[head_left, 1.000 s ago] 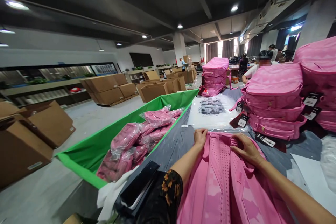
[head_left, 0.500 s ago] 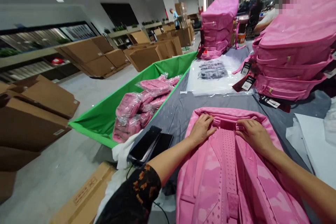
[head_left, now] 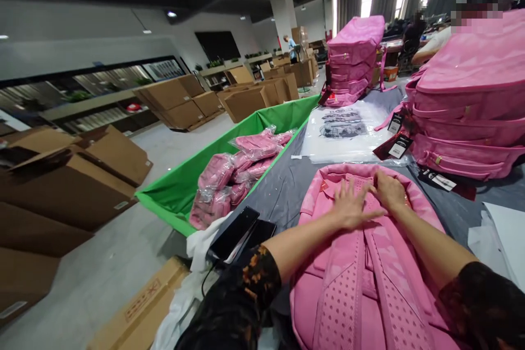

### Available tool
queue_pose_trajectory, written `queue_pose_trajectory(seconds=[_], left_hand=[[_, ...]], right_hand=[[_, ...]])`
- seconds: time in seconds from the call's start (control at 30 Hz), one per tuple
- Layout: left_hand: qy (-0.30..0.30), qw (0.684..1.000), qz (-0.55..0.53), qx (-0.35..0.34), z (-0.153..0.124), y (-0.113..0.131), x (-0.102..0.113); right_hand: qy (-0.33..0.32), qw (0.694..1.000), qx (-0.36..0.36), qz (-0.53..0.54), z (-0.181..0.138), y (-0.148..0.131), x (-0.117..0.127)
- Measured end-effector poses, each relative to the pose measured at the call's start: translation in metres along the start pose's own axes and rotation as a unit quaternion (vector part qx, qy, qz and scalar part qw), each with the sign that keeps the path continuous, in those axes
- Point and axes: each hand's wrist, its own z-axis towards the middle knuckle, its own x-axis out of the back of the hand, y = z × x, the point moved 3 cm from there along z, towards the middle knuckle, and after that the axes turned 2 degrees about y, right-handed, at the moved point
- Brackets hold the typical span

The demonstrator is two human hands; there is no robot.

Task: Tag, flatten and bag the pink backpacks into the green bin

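A pink backpack (head_left: 361,284) lies back-side up on the grey table (head_left: 283,188) in front of me, its padded straps running toward me. My left hand (head_left: 351,206) lies flat on the upper back panel, fingers spread. Beside it, my right hand (head_left: 389,191) rests on the top of the pack near the handle with its fingers curled down; whether they grip anything is hidden.
A flat clear plastic bag (head_left: 346,128) lies beyond the pack. Stacks of pink backpacks (head_left: 471,104) with hang tags stand at right and farther back (head_left: 353,60). A green bin (head_left: 180,191) with bagged packs sits left. A black phone (head_left: 235,232) lies at the table's edge. Cardboard boxes (head_left: 82,175) cover the floor. People work at the far right.
Both hands slid inward from the pack's top corners; the left now lies flat at the centre, the right close beside it. The view has tilted up slightly.
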Motion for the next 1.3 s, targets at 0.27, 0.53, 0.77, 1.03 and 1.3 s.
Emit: queue_pose_trajectory(seconds=[0.27,0.53,0.77,1.03,1.3], left_hand=[[0.032,0.999,-0.038,0.007,-0.019,0.009,-0.03],[0.139,0.99,-0.031,-0.01,-0.041,0.01,-0.034],[0.06,0.996,0.002,-0.067,0.003,-0.003,-0.019],[0.069,0.998,-0.004,-0.007,0.012,-0.011,-0.034],[0.073,0.997,-0.014,-0.018,0.011,-0.009,-0.025]], right_hand=[[0.027,0.991,0.13,0.029,0.0,0.012,0.02],[-0.083,0.988,0.123,0.034,0.074,0.072,0.023],[-0.127,0.986,0.1,0.033,0.084,0.08,-0.014],[-0.134,0.983,0.108,-0.058,0.057,0.064,0.02],[-0.146,0.945,0.286,-0.058,0.104,-0.081,0.046]])
